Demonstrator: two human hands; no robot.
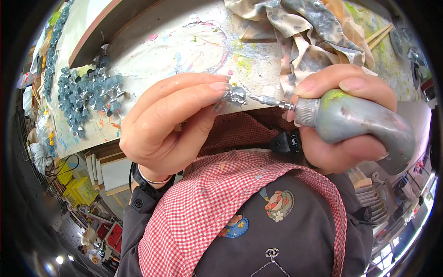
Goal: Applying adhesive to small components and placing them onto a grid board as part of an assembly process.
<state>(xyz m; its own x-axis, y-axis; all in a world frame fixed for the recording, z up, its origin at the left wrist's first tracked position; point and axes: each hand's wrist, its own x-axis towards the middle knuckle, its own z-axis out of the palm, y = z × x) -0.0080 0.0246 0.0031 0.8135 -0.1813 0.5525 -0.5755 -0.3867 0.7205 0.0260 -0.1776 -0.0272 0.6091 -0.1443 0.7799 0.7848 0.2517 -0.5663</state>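
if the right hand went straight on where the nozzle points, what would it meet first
Probably the small silvery piece in the left hand: the right hand holds the grey bottle, nozzle aimed there across a gap, though depth is unclear.

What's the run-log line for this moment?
left hand: holds piece; right hand: holds bottle, nozzle near piece; grey pieces: table, left; cloth: table, far side
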